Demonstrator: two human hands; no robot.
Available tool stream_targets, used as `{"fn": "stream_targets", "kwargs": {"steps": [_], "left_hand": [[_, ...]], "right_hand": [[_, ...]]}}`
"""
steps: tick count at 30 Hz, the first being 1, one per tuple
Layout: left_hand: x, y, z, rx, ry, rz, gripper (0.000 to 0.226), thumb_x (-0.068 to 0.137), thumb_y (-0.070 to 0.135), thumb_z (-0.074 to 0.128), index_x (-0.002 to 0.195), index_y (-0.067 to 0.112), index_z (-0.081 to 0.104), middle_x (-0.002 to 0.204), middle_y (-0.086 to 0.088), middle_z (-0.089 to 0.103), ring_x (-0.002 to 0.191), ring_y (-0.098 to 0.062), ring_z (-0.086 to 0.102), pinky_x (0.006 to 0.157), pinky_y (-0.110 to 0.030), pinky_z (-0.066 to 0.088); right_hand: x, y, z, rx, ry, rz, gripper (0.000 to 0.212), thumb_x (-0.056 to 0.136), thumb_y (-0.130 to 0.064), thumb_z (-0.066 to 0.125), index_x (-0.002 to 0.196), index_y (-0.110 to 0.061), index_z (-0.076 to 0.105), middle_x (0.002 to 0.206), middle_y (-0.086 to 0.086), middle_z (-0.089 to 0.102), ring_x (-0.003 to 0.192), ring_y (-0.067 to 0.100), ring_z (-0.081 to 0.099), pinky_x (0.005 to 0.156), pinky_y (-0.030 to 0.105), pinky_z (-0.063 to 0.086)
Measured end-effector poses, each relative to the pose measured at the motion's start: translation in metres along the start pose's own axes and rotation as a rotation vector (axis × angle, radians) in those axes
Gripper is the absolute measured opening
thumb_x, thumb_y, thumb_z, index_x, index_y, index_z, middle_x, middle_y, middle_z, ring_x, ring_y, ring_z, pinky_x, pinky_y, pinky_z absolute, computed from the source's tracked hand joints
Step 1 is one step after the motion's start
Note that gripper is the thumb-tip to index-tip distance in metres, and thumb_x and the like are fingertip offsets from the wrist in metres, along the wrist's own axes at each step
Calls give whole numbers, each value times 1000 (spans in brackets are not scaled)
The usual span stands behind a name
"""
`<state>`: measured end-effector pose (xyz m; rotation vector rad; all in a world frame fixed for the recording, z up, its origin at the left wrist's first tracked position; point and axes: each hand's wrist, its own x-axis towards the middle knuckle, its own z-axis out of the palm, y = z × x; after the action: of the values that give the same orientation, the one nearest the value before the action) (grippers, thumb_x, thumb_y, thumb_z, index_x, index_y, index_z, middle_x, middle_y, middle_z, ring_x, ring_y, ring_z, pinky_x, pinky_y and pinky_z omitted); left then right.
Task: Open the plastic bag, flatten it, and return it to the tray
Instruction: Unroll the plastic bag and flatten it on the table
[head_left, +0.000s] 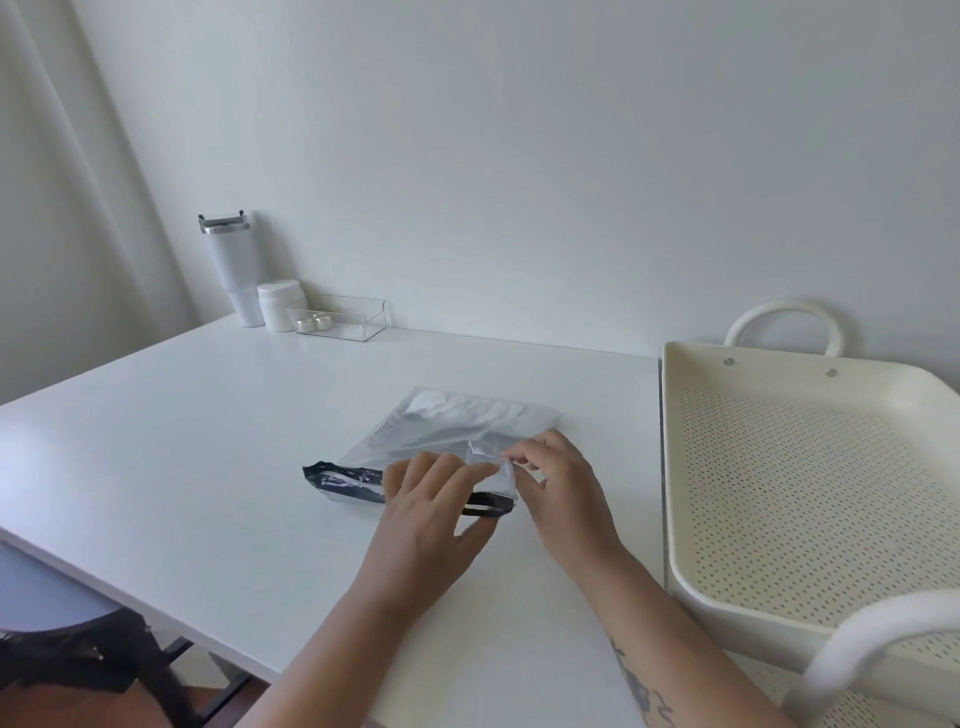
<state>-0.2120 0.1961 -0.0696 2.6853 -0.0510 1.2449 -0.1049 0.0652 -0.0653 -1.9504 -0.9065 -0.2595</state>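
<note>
- Head view: the plastic bag (457, 423) lies on the white tabletop (208, 467) in front of me, grey-white on its outside, with a dark lining showing at its crumpled left end and at the open edge near my fingers.
- My left hand (431, 506) rests over the bag's near edge, fingers curled and thumb stretched below, pinching a folded bit of the plastic at the bag's near right corner.
- My right hand (558, 491) meets it from the right, fingertips pinching the same raised fold, so both hands are closed on the bag and nearly touching each other.
- The far part of the bag lies fairly flat on the tabletop; the near edge is lifted and creased between my fingers.
- The cream perforated tray (810, 483) stands to my right, just beside the tabletop's edge, with looped white handles at its far and near ends; the bag is outside it.
- At the far left corner of the tabletop, by the wall, stand a white tumbler (231, 270), a white jar (279, 305) and a clear plastic box (340, 317), close together and well apart from the bag.
</note>
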Motion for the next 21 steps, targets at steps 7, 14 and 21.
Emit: {"fn": "stream_targets", "kwargs": {"steps": [7, 14, 21], "left_hand": [[0, -4, -4, 3, 128, 78, 10, 91, 23, 63, 84, 23, 56, 77, 10, 56, 76, -18, 48, 72, -36, 34], [2, 0, -4, 2, 56, 62, 4, 91, 25, 59, 93, 27, 55, 79, 9, 56, 77, -19, 50, 73, -35, 37], [3, 3, -1, -14, 89, 84, 8, 88, 32, 69, 88, 25, 64, 72, 9, 55, 74, -18, 48, 73, -33, 38]], "right_hand": [[1, 3, 0, -206, 87, 70, 9, 93, -18, 60, 93, -21, 68, 88, -11, 52, 93, 16, 53, 61, 29, 40], [-5, 4, -5, -125, 60, -28, 32, 88, -14, 67, 117, -27, 65, 111, -4, 52, 107, 14, 48, 77, 26, 48], [-13, -5, -7, -130, -13, -175, 10, 87, -18, 68, 94, -21, 75, 87, -11, 62, 95, 11, 50, 73, 24, 47]]}}
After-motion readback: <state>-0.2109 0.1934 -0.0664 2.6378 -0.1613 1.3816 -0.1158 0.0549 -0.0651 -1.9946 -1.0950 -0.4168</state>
